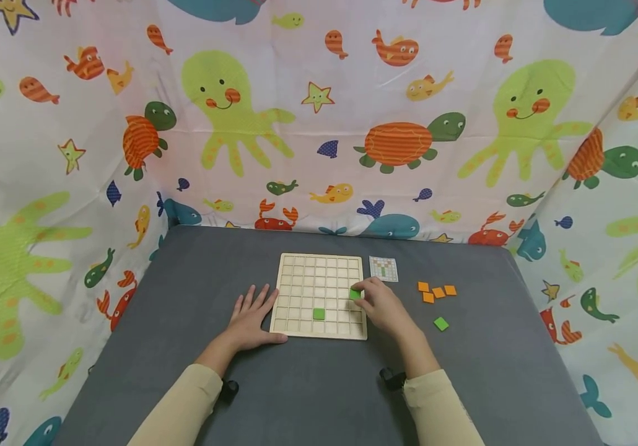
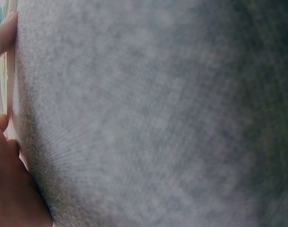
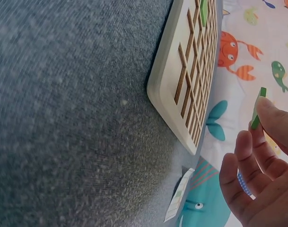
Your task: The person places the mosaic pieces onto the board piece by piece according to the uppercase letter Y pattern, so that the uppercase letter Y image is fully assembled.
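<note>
A wooden grid board (image 1: 297, 297) with square cells lies on the grey table, one green square tile (image 1: 319, 314) sitting in a cell of its lower part. My right hand (image 1: 384, 305) pinches another green tile (image 3: 258, 111) between thumb and fingertip, held above the board's right side. In the right wrist view that tile is apart from the board. Fingers spread, my left hand (image 1: 249, 322) rests at the board's left edge, its thumb along the near left corner. The left wrist view shows mostly cloth, with parts of the left hand (image 2: 9, 179) at its left border.
A small printed pattern card (image 1: 383, 269) lies just past the board's upper right corner. Several orange tiles (image 1: 428, 298) are grouped right of the right hand, with a loose green tile (image 1: 441, 323) nearer. A sea-animal curtain (image 1: 297, 186) surrounds the table's back and sides.
</note>
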Motion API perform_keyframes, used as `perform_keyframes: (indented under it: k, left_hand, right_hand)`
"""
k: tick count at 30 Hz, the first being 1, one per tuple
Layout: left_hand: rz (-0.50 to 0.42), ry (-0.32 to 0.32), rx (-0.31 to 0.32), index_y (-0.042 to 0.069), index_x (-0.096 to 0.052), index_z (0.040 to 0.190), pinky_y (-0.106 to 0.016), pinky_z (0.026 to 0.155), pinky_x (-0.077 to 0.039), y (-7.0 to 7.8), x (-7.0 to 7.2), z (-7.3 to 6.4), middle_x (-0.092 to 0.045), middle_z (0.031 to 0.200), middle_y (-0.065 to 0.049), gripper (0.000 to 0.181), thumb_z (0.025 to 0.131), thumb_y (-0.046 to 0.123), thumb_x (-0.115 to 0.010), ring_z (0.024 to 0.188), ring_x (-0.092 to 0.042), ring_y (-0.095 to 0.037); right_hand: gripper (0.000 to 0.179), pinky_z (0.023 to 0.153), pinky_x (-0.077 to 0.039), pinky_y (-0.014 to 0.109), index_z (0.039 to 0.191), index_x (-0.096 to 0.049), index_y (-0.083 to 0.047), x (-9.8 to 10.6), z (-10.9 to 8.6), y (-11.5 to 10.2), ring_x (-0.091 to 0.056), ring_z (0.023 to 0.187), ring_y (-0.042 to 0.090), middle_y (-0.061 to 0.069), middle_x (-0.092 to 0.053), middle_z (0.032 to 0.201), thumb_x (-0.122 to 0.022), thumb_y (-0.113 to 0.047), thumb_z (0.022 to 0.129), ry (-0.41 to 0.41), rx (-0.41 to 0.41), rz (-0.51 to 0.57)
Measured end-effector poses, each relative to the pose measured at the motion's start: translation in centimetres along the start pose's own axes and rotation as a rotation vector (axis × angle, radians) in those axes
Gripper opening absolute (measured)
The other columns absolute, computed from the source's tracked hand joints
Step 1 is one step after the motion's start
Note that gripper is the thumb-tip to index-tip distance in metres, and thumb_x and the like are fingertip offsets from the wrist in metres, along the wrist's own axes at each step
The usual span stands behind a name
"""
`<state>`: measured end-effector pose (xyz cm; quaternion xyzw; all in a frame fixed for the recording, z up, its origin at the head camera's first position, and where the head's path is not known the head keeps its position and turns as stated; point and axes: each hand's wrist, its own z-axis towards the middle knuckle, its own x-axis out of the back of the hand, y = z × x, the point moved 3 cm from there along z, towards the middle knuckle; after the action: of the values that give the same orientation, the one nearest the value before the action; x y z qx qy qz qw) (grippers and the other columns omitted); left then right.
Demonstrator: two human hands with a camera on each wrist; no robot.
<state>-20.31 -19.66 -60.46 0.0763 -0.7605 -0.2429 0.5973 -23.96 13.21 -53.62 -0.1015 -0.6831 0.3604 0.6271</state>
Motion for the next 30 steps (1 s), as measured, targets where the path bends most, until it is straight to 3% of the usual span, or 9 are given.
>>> perform_keyframes:
  k: [14,30]
  left_hand:
    - [0.028,-0.019,0.020,0.028,-0.014,0.164,-0.062,0.123,0.003,0.0,0.1,0.2,-0.005,0.171,-0.005,0.119,0.073,0.082,-0.067,0.156,0.008,-0.038]
    - [0.003,-0.012,0.009,0.024,-0.017,0.164,-0.063,0.122,0.004,0.1,0.1,0.1,-0.006,0.171,-0.008,0.118,0.074,0.078,-0.070,0.156,0.008,-0.040]
  right_hand:
    - [0.027,0.071,-0.048,0.033,0.120,-0.071,-0.012,-0.7,1.0,-0.6,-0.056,0.083,0.013,0.004,-0.062,0.113,-0.074,-0.013,0.093,-0.014,0.029,-0.002]
    - [0.026,0.070,-0.048,0.032,0.120,-0.071,-0.014,-2.1,2.1,-2.1,-0.055,0.084,0.012,0.002,-0.062,0.114,-0.072,-0.015,0.095,-0.063,0.048,0.025]
